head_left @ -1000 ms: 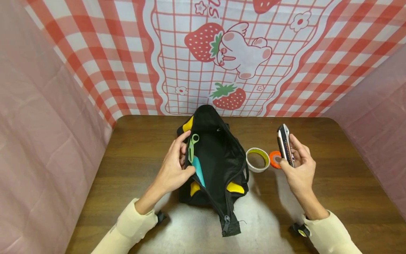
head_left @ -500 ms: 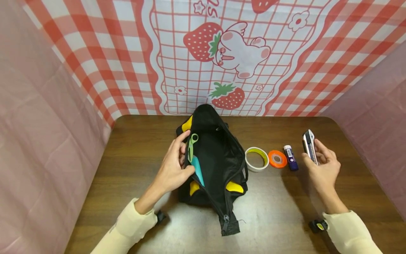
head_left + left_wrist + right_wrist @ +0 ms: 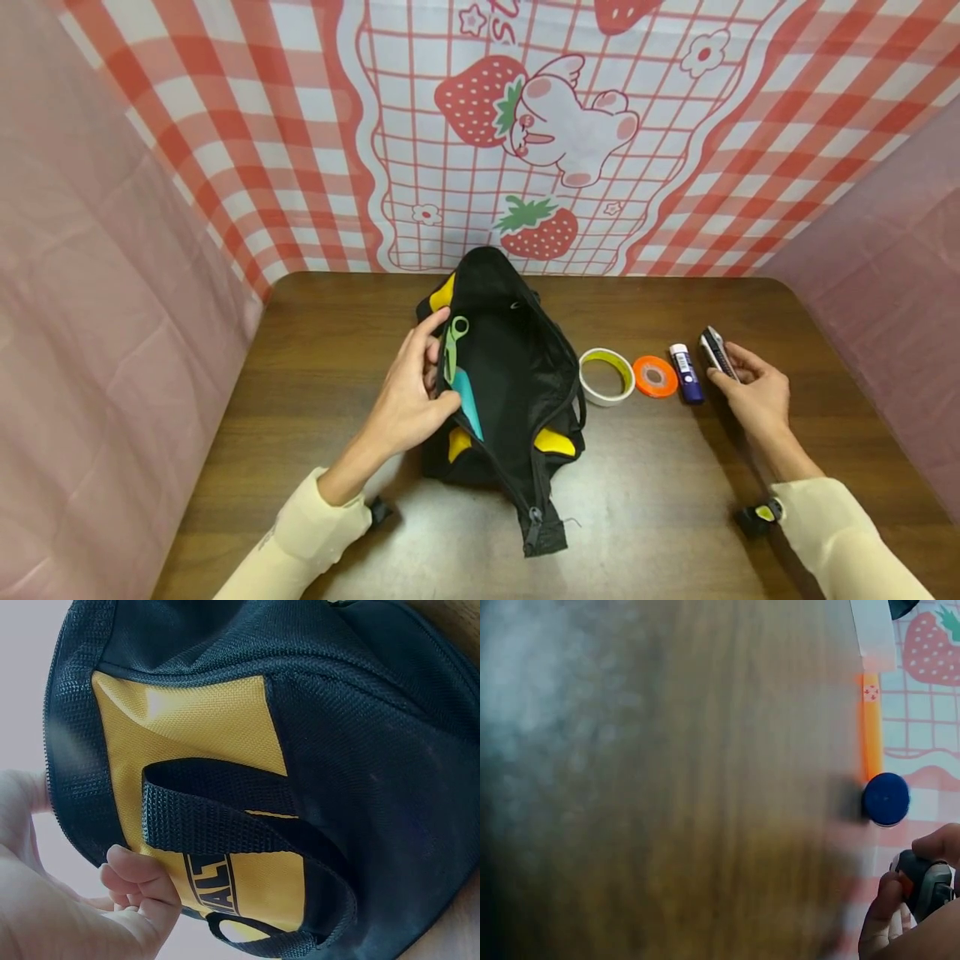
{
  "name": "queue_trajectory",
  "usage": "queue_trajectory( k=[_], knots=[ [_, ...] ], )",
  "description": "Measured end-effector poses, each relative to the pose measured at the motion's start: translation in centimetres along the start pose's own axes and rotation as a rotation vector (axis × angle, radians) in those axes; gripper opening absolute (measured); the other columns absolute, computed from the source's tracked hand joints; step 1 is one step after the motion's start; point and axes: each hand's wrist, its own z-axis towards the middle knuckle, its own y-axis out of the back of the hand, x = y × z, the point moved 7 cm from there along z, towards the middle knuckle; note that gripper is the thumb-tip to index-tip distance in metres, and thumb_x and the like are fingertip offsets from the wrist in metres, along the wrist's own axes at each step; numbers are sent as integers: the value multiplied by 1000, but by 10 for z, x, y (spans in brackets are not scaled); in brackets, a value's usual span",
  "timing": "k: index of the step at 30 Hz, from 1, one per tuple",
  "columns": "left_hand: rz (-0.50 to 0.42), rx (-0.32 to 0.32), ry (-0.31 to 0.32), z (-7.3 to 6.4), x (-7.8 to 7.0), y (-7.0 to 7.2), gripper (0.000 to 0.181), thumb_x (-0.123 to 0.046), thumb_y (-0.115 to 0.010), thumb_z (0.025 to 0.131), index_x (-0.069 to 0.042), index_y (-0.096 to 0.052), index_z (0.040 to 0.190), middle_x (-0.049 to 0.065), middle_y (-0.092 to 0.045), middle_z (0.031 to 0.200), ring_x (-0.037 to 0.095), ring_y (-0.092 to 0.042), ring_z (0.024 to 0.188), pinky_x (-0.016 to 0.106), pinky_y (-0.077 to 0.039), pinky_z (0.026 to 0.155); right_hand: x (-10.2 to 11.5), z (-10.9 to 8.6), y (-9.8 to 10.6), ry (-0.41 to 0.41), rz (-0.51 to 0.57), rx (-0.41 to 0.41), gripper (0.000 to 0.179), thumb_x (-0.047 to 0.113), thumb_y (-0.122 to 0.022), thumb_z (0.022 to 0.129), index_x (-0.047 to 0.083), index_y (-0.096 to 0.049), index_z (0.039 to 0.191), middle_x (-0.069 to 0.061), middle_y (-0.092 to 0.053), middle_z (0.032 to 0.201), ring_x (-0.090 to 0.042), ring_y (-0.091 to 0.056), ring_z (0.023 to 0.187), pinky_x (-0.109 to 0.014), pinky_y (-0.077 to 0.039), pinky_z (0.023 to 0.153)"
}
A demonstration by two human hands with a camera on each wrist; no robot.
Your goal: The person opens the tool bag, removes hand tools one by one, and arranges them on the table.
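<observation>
My left hand [image 3: 411, 398] grips the left edge of an unzipped black and yellow tool bag [image 3: 510, 375], holding its mouth apart. Inside along that side lie green-handled scissors [image 3: 453, 350] and a turquoise item [image 3: 468, 404]. In the left wrist view, the fingers are at the bag's zipper edge beside a black strap [image 3: 217, 832]. Over at the right, my right hand [image 3: 757, 396] pinches a silver and black utility knife [image 3: 717, 352] between thumb and fingers, low over the table. The right wrist view shows the end of the utility knife [image 3: 924, 885] in those fingers.
Between bag and right hand, a white tape roll [image 3: 607, 377], a flat orange ring-shaped roll [image 3: 656, 377] and a purple glue stick [image 3: 687, 374] sit in a row on the wooden table [image 3: 637, 517]. A checked cloth [image 3: 300, 150] hangs behind.
My right hand has carried the utility knife rightward, past the orange roll and glue stick, then lowered it to the glue stick's right. The left hand and bag stay in place.
</observation>
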Motion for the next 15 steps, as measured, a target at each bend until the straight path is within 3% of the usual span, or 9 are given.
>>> queue_trajectory(
  k=[4,8,15],
  knots=[
    [0,3,2,0,0,-1,98,5,-70,77,-13,-42,168,8,-41,105,20,-43,76,27,-35,69,-3,3,-5,46,-100,71,61,3,-78,96,-9,-60,152,33,-58,88,14,-56,78,-7,-47,67],
    [2,1,7,0,1,-1,98,5,-70,77,-14,-42,168,8,-42,105,20,-43,76,27,-36,69,-2,5,-8,92,-170,92,62,5,-78,96,-8,-60,153,30,-57,93,16,-55,79,-6,-47,69],
    [-2,1,9,0,1,0,97,5,-70,77,-14,-42,168,9,-42,105,21,-43,76,27,-35,69,-1,7,-10,108,-271,61,66,8,-80,94,-5,-59,155,-7,-67,112,14,-50,80,-6,-43,70]
  ],
)
